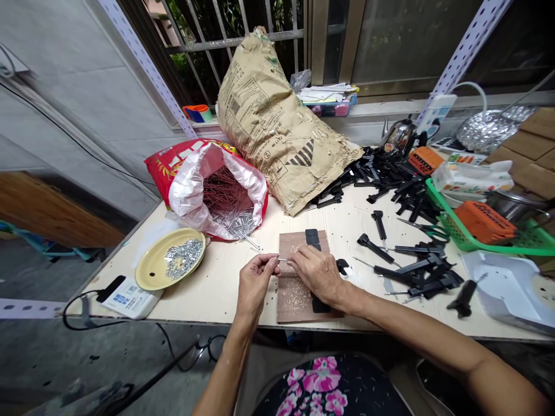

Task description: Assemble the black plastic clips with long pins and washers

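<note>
My left hand [255, 284] is closed in a pinch on one end of a thin metal rod [282, 260]. At its other end, the fingertips of my right hand [316, 273] are closed on the same rod. Both hands are over a brown wooden board [291, 309] sprinkled with pale crumbs. Black pads [321, 305] line the board's right side, partly covered by my right hand. A black plastic piece [342, 266] shows just beyond that hand. Behind my left hand, an open red sack [173, 167] holds many long metal rods [228, 193].
A yellow plate [147, 271] of small metal washers and a white device [132, 297] with a cable lie left. A big paper sack [277, 121] leans at the window. Black plastic handles [420, 268], scissors [433, 231], a green basket [451, 231] and a white tray [498, 289] are right.
</note>
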`<state>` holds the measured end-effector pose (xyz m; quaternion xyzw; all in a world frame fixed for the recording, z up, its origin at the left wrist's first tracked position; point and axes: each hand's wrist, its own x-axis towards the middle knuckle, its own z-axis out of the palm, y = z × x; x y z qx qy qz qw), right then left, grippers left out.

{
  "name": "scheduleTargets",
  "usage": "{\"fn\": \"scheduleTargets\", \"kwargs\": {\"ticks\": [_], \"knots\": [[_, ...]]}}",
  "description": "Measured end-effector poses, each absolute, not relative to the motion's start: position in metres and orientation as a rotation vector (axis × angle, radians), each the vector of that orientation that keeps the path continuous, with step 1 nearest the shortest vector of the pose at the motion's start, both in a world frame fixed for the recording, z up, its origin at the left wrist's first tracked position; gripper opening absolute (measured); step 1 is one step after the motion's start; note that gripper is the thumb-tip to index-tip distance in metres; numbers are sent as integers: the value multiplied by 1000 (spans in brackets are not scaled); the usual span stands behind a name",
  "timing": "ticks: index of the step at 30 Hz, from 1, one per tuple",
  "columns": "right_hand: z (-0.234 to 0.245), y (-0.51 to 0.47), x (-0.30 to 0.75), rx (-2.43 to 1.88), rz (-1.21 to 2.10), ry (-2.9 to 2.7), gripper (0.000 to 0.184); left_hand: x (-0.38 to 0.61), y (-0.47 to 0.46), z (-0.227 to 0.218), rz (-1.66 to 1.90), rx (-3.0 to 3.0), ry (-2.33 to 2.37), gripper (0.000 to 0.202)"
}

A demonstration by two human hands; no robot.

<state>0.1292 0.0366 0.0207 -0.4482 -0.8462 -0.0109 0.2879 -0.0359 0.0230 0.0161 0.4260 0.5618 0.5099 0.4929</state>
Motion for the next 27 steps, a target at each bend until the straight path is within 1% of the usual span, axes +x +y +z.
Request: {"fn": "scheduleTargets", "kwargs": {"ticks": [3,7,11,16,18,21,25,27], "knots": [[22,36,132,-1212,80,-2279,18,-33,22,16,1250,1045,1357,25],[21,36,135,-1266,222,-2271,22,-28,21,17,1268,1038,1333,25],[18,35,138,-1188,413,-2176,16,-23,21,19,1278,1013,1318,26],[19,35,149,-1141,575,-2080,14,-13,22,21,1274,985,1313,28],[19,34,154,-1151,545,-2125,14,-9,23,20,1220,873,1268,33],[17,31,160,-1163,415,-2204,14,-4,24,18,1169,737,1216,39],[13,28,161,-1195,281,-2246,16,0,23,18,1225,742,1209,37],[13,27,160,-1224,277,-2237,19,1,23,19,1229,776,1207,35]]}}
